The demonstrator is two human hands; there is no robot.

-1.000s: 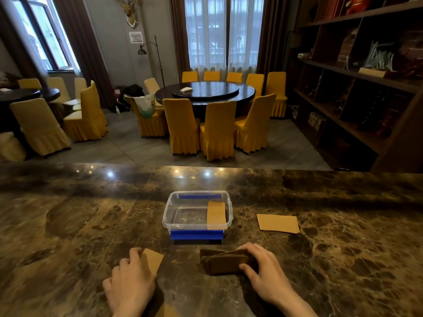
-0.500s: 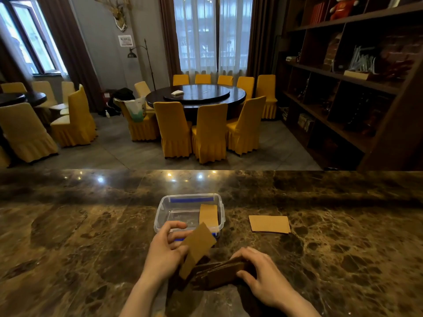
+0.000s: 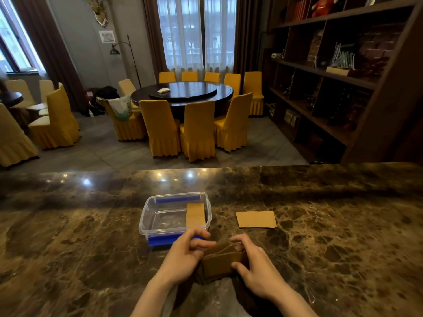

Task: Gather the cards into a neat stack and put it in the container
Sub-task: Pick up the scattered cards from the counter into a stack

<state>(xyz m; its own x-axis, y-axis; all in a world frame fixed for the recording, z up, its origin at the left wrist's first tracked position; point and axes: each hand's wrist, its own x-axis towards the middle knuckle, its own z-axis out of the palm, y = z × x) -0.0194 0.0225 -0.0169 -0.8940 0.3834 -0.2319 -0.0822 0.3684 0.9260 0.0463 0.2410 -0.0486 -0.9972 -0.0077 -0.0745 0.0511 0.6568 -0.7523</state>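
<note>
While both hands close on the stack of cards (image 3: 220, 263) from either side, the left hand (image 3: 183, 257) and the right hand (image 3: 256, 268) hold it on edge on the marble counter (image 3: 343, 236), just in front of the clear plastic container (image 3: 146, 219). The top edges look uneven, so the stack is not yet square. One card (image 3: 195, 215) already leans inside the container; another card (image 3: 256, 219) lies flat, apart to the right. Risk: a loose squeeze could let cards fan out, and the flat card could be overlooked
</note>
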